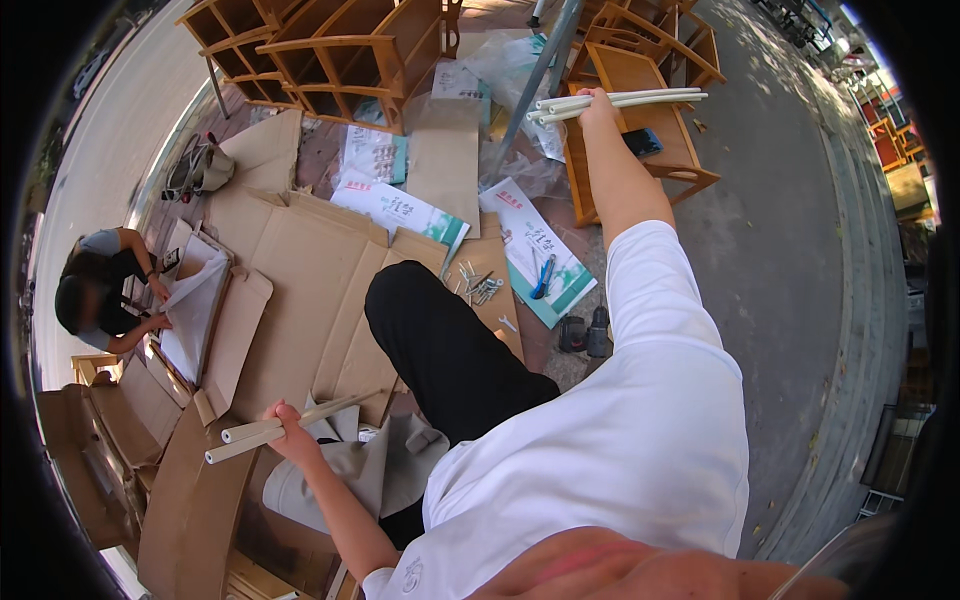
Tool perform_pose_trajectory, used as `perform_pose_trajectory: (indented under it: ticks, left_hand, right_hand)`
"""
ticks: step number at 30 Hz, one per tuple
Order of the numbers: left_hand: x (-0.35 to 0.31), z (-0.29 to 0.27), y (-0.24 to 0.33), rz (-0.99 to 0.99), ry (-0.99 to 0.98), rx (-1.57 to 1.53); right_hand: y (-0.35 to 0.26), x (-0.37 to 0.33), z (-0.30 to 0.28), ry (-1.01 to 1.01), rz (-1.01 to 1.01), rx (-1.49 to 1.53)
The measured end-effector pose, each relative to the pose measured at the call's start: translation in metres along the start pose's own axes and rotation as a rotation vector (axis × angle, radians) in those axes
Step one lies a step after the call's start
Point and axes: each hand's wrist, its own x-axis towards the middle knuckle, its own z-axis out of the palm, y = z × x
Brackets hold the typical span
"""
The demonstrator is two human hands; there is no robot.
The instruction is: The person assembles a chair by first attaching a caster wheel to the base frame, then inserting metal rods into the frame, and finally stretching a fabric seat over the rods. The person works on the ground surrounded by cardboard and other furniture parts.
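Observation:
My left hand [288,434] is closed around two pale hollow tubes [242,446], low on the left above a grey cloth [375,465]. Stretched far out to the upper right, my right hand [597,104] grips a bundle of several white tubes [655,97]. The bundle lies across the hand, above a small wooden table [630,70]. On that wooden piece, beside my right forearm, rests a dark phone [642,142].
Flattened cardboard [310,270] covers the ground, with loose bolts [480,287], a wrench [508,323], a blue-handled cutter [543,277] and a power drill [597,335] nearby. A wooden rack [335,55] stands beyond. At left a co-worker [95,290] handles a white-wrapped panel [195,310]. A metal pole [540,85] slants upward.

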Motion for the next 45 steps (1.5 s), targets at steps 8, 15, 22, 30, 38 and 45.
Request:
perform_pose_trajectory:
  ticks: [8, 15, 22, 30, 38, 45]
  left_hand:
    - [0.004, -0.015, -0.001, -0.032, 0.079, -0.096]
    - [0.003, -0.016, -0.006, -0.072, 0.096, -0.114]
    - [0.005, -0.017, -0.006, -0.066, 0.085, -0.133]
    - [0.002, -0.010, 0.007, -0.103, 0.092, -0.095]
    - [0.002, -0.011, 0.002, -0.095, 0.100, -0.148]
    - [-0.002, -0.009, 0.016, -0.105, 0.119, -0.099]
  right_hand:
    - [0.022, 0.029, -0.014, 0.108, 0.058, 0.095]
    - [0.030, 0.056, -0.027, 0.001, 0.136, 0.202]
    - [0.043, 0.076, -0.052, -0.035, 0.062, 0.072]
    - [0.037, 0.086, -0.054, -0.141, 0.075, 0.206]
    - [0.031, 0.082, -0.068, -0.121, 0.136, 0.167]
    - [0.042, 0.079, -0.068, -0.116, 0.149, 0.138]
